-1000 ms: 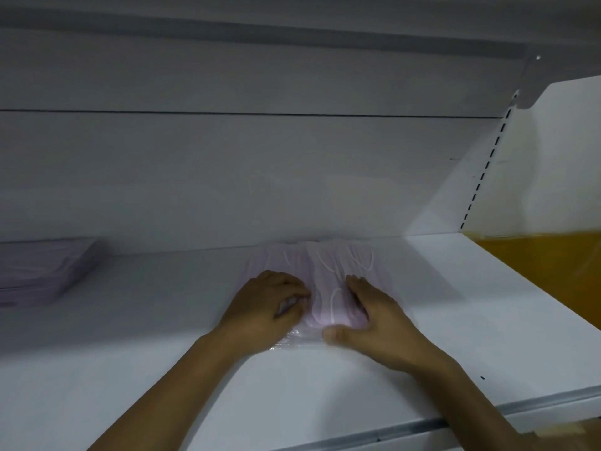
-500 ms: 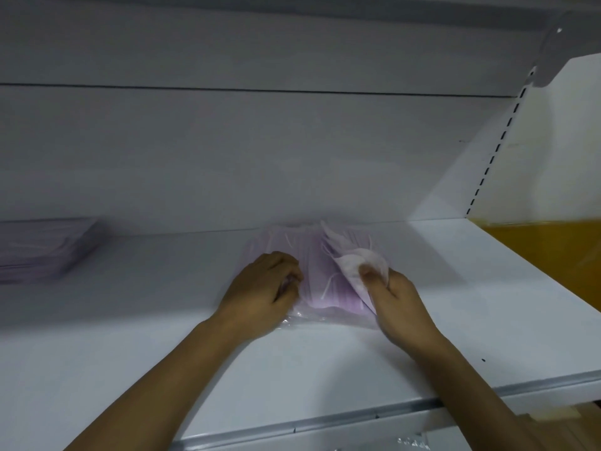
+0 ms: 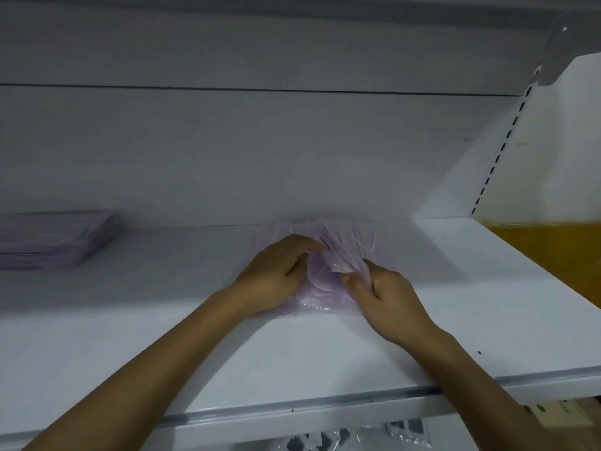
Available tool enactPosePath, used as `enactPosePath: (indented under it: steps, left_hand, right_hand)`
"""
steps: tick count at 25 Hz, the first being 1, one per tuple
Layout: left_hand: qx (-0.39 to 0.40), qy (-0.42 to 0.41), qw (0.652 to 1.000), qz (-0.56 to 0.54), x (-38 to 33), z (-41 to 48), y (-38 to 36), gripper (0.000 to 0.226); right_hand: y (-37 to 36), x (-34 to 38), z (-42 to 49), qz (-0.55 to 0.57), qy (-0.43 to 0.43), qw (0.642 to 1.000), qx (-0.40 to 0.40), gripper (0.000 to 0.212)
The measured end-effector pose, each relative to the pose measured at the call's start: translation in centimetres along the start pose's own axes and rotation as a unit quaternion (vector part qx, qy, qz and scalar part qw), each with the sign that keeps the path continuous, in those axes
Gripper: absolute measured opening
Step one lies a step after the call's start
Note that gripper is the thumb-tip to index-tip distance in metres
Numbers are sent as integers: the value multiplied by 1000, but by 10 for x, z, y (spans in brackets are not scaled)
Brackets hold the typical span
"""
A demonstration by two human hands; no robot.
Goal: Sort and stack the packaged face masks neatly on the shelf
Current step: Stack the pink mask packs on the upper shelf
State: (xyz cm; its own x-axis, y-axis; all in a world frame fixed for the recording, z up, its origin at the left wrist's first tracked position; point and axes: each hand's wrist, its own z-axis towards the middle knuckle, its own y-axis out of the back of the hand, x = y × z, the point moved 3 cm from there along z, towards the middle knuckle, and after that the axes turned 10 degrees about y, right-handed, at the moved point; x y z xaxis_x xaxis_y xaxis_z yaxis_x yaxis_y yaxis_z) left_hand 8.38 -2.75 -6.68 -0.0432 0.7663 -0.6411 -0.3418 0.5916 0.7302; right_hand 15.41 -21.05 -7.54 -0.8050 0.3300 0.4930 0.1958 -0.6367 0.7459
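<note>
Sitting near the back of the white shelf (image 3: 146,336), close up to the back panel (image 3: 227,157), the pack of lilac face masks (image 3: 325,288) is lying flat in crinkly clear wrap, with white ear loops showing on top. The left hand (image 3: 273,275) is lying over the pack's left side, fingers curled down and gripping it. The right hand (image 3: 390,297) is pinching a fanned-up bunch of masks on the pack's right side, so that edge is standing up off the rest. Both forearms are reaching in over the shelf's front lip. Way off to the left, well apart from the hands, a neat stack of more lilac packs (image 3: 55,239) is sitting on the same shelf. On the right a slotted upright (image 3: 497,154) is running up the wall, with a yellow-orange surface (image 3: 546,252) showing beyond it. Under the shelf some clear-wrapped stuff (image 3: 357,441) is peeking out, too blurry to make out.
</note>
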Motion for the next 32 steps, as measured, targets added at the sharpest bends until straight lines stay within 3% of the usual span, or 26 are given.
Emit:
enactPosePath:
  steps: [2,6,8,10,12,13,15,17,19,21,23,26,29,30,32]
  left_hand:
    - [-19,30,999,-33,4,-2,2,36]
    - [-57,25,998,5,3,-8,4,27]
    - [-46,124,980,-152,-14,-5,8,21]
    - [43,274,888,-366,-32,3,11,48]
    - [105,329,802,-488,-42,7,13,66]
    - [98,316,789,-518,-42,8,15,58]
    - [9,303,806,-509,-32,6,20,31]
    - [-75,292,819,-487,-15,1,29,26]
    - [-110,269,814,-503,0,-5,46,30]
    - [-147,225,818,-509,10,-15,72,34]
    - [-180,176,837,-485,16,-29,96,48]
    - [-234,171,863,-414,27,-51,119,40]
    - [-295,205,815,-455,49,-70,143,15]
    - [-296,193,778,-519,58,-75,151,20]
    - [-276,159,711,-627,77,-85,166,47]
  right_hand:
    - [0,-2,-1,19,-19,1000,-13,31]
    - [5,-6,2,95,-93,987,-93,37]
    - [10,-4,6,94,-102,983,-123,28]
    - [12,20,9,-79,24,991,-104,23]
    - [-10,40,7,-220,222,949,-50,46]
    - [-21,46,5,-238,278,930,-30,54]
    - [-29,55,5,-183,293,938,0,59]
    - [-24,65,11,-12,284,958,-42,46]
    - [-17,71,22,114,238,948,-176,29]
    - [-19,78,42,207,126,935,-260,42]
    - [-34,92,66,306,2,933,-189,52]
    - [-74,129,88,346,-14,937,-51,23]
    - [-103,156,99,365,-18,930,-43,30]
    - [-111,158,102,387,-42,919,-59,39]
    - [-131,164,111,486,-111,865,-64,46]
